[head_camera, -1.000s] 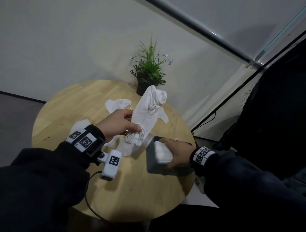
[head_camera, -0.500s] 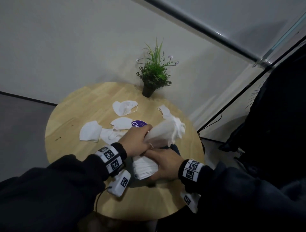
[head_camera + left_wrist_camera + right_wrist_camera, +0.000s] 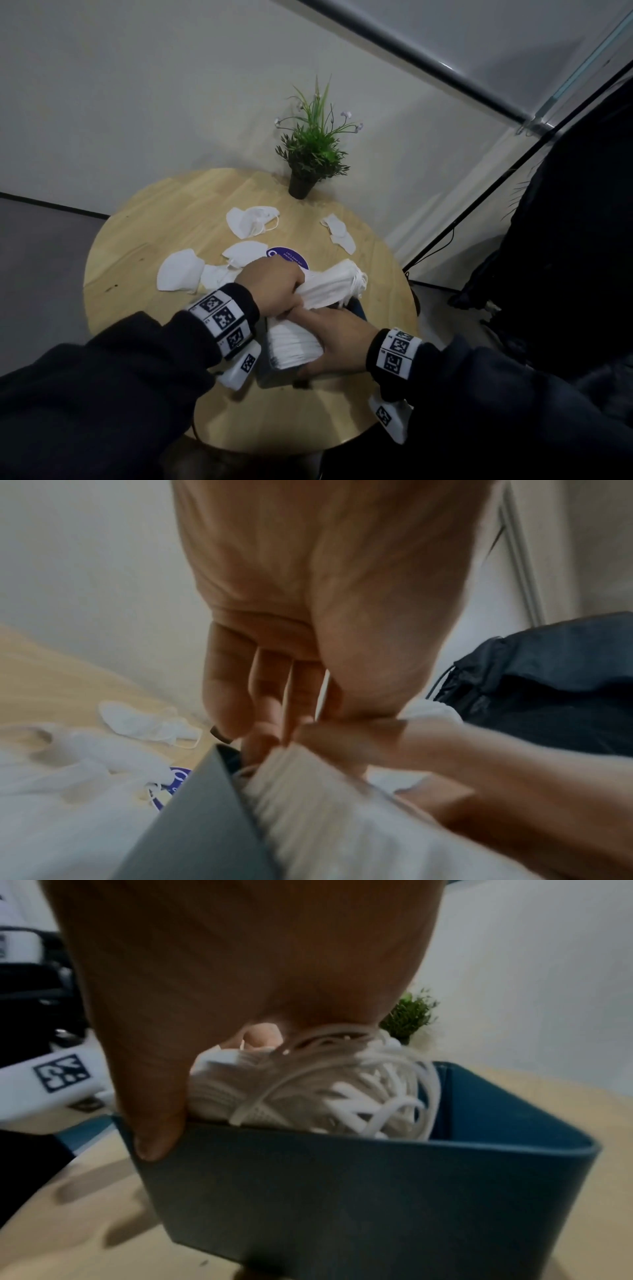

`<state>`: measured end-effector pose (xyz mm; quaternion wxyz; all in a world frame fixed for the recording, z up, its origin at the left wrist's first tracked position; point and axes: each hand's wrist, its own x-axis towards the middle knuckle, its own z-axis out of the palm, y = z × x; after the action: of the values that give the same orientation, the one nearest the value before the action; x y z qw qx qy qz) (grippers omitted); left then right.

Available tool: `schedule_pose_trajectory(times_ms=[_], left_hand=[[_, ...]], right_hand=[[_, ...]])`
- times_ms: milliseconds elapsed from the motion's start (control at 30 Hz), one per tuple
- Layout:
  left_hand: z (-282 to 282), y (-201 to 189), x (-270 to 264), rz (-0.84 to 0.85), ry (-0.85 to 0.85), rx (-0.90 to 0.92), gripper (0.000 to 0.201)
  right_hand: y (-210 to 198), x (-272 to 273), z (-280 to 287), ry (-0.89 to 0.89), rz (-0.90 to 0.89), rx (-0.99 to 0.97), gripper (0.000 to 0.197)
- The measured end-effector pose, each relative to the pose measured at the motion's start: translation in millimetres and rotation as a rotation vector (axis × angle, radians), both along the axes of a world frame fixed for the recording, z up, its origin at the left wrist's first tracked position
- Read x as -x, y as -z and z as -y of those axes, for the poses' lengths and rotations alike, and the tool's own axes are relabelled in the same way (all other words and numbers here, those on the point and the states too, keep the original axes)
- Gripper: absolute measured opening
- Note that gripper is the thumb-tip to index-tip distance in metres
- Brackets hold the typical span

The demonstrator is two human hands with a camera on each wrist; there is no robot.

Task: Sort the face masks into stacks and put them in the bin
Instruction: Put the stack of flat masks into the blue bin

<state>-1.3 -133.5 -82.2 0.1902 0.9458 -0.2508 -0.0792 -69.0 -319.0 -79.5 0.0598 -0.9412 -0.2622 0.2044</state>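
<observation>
Left hand point(image 3: 270, 289): its grip is closed around one end of a thick stack of white face masks point(image 3: 330, 286); the fingers are curled around the stack, and the other end, with the ear loops, points away over the bin.
Right hand point(image 3: 337, 341): it holds the blue bin point(image 3: 377, 1191) at the near side. The thumb lies over the rim, and the fingers lie on a second stack of masks point(image 3: 294, 346) that stands inside the bin. Whether these fingers are curled or straight, I cannot tell.
Bin: it stands on the round wooden counter point(image 3: 144, 240), near the front edge, between the two hands.
Loose masks point(image 3: 180, 274): several white masks lie flat on the counter behind the left hand, some near the middle and two point(image 3: 337, 233) at the right side.
Other things: a purple round sticker point(image 3: 287, 258) is on the counter, partly hidden by the left hand, and a small potted plant point(image 3: 313, 150) stands at the far edge by the wall.
</observation>
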Motion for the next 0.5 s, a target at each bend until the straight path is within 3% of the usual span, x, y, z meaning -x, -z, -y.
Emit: schedule_pose_trajectory(times_ms=[67, 200, 267, 333, 433, 500], left_hand=[[5.9, 0.0, 2.8, 0.054, 0.021, -0.103, 0.014], [16.2, -0.5, 10.2, 0.220, 0.085, -0.278, 0.007], [18.6, -0.2, 12.0, 0.244, 0.084, -0.286, 0.010], [19.4, 0.1, 11.0, 0.226, 0.093, -0.279, 0.011], [20.5, 2.3, 9.5, 0.238, 0.102, -0.273, 0.014], [20.3, 5.2, 9.3, 0.247, 0.099, -0.268, 0.015]], right_hand=[[-14.7, 10.0, 3.0, -0.026, 0.060, 0.043, 0.085], [-54.8, 14.6, 10.9, 0.098, 0.338, -0.029, 0.047], [-66.4, -4.8, 15.9, 0.126, 0.472, 0.015, 0.043], [-70.9, -30.1, 21.8, 0.125, 0.437, 0.180, 0.049], [-64.3, -56.8, 30.1, 0.170, 0.262, 0.335, 0.030], [-54.6, -64.3, 36.4, 0.184, 0.176, 0.334, 0.024]])
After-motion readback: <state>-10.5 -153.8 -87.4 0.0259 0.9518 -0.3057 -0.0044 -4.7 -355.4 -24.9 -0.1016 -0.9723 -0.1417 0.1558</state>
